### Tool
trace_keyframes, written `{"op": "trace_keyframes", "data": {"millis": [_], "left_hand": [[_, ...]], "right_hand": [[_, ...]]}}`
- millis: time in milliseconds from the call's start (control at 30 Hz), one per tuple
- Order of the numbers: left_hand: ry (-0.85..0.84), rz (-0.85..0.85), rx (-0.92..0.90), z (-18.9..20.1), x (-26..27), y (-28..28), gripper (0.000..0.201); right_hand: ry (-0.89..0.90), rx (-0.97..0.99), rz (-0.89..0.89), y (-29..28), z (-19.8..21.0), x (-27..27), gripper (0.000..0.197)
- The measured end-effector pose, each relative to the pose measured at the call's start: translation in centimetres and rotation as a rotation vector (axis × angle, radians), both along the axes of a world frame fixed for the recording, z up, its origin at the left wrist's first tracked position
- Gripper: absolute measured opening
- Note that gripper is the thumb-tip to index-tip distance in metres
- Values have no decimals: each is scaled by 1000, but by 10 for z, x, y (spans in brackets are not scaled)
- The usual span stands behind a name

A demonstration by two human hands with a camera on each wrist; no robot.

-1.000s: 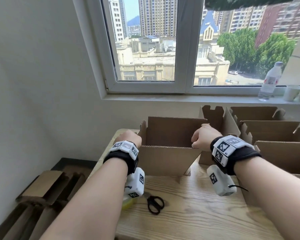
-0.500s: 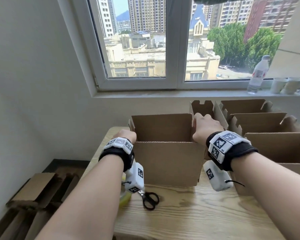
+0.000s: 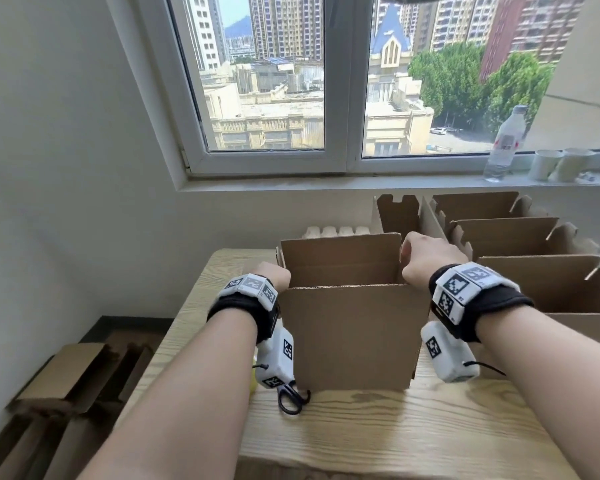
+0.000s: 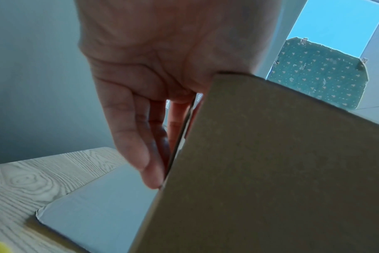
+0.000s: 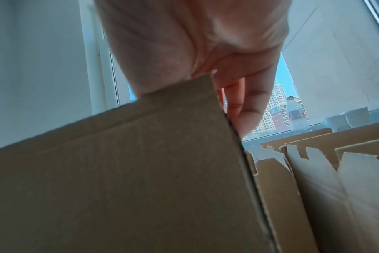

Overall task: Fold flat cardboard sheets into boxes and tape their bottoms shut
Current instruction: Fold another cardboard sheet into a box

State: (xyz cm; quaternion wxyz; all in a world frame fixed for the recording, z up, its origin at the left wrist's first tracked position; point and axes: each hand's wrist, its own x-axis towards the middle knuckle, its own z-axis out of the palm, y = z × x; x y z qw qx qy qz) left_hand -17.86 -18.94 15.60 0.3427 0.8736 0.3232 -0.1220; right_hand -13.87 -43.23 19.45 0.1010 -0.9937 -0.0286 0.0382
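Head view: at frame centre I see the open brown cardboard box [image 3: 352, 336] upright on the light wood-grain counter [image 3: 395, 427]. My left hand [image 3: 271, 277] and right hand [image 3: 426, 258] pinch its upper side edges, fingers pointing down.

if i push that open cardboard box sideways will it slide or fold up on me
The cardboard box would probably slide easily: it looks empty, thin-walled and light on the smooth wooden table. It may also skew, since its top is open and only the left hand and right hand brace its side walls.
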Motion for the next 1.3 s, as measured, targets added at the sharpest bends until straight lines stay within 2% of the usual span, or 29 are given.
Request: {"op": "trace_keyframes", "data": {"millis": [133, 200, 300, 433, 500, 567, 633, 667, 800, 900, 1033, 1133, 1233, 1300], "left_hand": [[-62, -27, 87, 0, -7, -7, 29], [-198, -37, 186, -2, -8, -7, 24], [-413, 7, 227, -4, -8, -6, 16], [-419, 6, 225, -2, -7, -2, 17], [-389, -35, 165, -1, -6, -1, 18], [-383, -77, -8, 1, -3, -1, 20], [-355, -110, -203, 4, -1, 0, 7], [-339, -141, -243, 3, 0, 2, 7], [-270, -258, -100, -8, 3, 14, 46], [-209, -297, -137, -6, 5, 18, 70], [-161, -368, -63, -11, 17, 26, 77], [-126, -390, 4, -16, 23, 30, 76], [-73, -468, 67, -25, 25, 29, 83], [-70, -490, 70, -30, 24, 29, 88]], "right_hand": [[-2, -13, -17, 0, -12, -5, 32], [-1, -31, -17, 0, -16, -7, 34], [8, -84, 15, 1, -16, -7, 37], [10, -167, 73, 5, -14, -8, 35], [10, -185, 86, 5, -14, -8, 35], [8, -177, 91, 5, -14, -6, 37], [16, -155, 102, 4, -14, -4, 39], [21, -148, 108, 4, -14, -4, 40], [32, -129, 115, 5, -15, -2, 41], [36, -110, 102, 5, -15, 0, 43], [-30, -45, 15, 10, -14, 1, 53], [-70, 21, -63, 16, -14, 6, 47], [-16, 108, -78, 20, -17, 13, 42], [46, 183, -86, 21, -25, 17, 46]]}}
